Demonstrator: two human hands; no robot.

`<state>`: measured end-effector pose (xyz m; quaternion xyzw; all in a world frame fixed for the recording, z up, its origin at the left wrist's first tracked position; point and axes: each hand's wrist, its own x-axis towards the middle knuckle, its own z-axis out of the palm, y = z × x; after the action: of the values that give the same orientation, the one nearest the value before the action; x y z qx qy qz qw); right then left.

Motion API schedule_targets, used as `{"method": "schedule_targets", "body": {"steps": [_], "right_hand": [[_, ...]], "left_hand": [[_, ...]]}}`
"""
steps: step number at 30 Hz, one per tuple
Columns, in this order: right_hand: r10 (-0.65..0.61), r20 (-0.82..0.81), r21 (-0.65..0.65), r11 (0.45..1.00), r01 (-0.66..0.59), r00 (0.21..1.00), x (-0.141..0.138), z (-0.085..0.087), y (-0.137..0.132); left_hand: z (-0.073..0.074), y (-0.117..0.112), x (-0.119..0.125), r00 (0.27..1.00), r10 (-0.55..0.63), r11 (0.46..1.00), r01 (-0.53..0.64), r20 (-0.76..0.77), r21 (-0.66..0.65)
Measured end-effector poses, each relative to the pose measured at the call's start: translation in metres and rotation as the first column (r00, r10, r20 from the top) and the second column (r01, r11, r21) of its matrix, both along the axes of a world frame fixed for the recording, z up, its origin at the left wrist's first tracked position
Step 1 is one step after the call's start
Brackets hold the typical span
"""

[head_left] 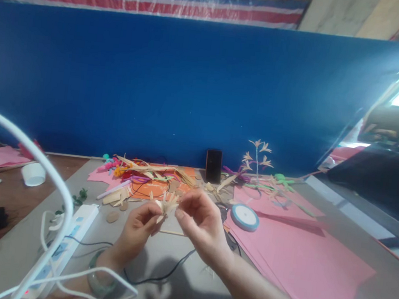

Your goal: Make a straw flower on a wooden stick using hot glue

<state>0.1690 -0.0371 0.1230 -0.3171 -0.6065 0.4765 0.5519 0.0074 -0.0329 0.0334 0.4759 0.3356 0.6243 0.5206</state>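
A small straw-coloured flower (166, 205) made of thin leaf strips is held above the grey table (187, 282). My left hand (138, 231) pinches it from below with closed fingers. My right hand (201, 226) comes in from the right, its fingertips curled onto the flower's petals. A green bangle (97, 285) circles my left wrist.
A white power strip (62, 249) with cables lies at the left. Pink paper sheets (291, 256), a blue ribbon roll (245, 216), a finished straw flower stem (257, 158), a black phone (213, 165) and a heap of craft scraps (146, 177) lie behind. A white cup (33, 174) sits far left.
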Motion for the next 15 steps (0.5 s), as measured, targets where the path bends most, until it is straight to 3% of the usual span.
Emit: {"method": "schedule_targets", "body": {"steps": [6, 15], "right_hand": [[-0.055, 0.126, 0.001, 0.998, 0.055, 0.99, -0.001, -0.002, 0.0], [-0.03, 0.15, -0.042, 0.998, 0.037, 0.988, -0.003, 0.0, -0.004]], "left_hand": [[-0.001, -0.001, -0.001, 0.998, 0.011, 0.997, -0.006, -0.059, 0.074], [0.016, -0.005, 0.005, 0.993, 0.017, 0.996, -0.006, 0.116, -0.094]]}}
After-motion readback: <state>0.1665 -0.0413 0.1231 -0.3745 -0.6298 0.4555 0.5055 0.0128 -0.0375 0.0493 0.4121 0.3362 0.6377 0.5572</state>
